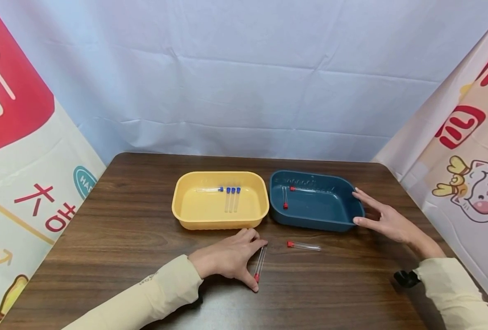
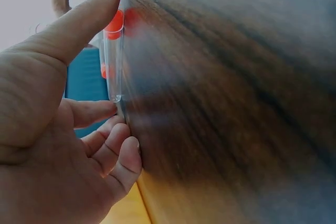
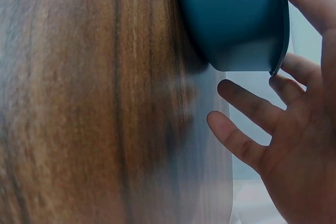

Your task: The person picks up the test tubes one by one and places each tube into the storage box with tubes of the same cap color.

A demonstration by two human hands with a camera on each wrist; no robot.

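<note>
My left hand (image 1: 232, 255) spans a clear test tube (image 1: 261, 261) with a red cap, its thumb at the capped end and its index finger at the other. In the left wrist view this tube (image 2: 114, 66) lies between those two fingertips, close to the table. Spread fingers of my right hand (image 1: 388, 223) touch the right end of the blue basket (image 1: 314, 224); the right wrist view shows its rim (image 3: 283, 19) against the thumb and fingertips. Another red-capped tube (image 1: 305, 246) lies on the table before the basket. Two red-capped tubes (image 1: 285, 197) lie inside it.
Left of the blue basket, nearly against it, stands a yellow basket (image 1: 219, 224) holding several blue-capped tubes (image 1: 233, 200). Both stand on a dark wooden table (image 1: 136, 220). A white cloth (image 1: 244, 91) hangs behind, with printed cloths at both sides.
</note>
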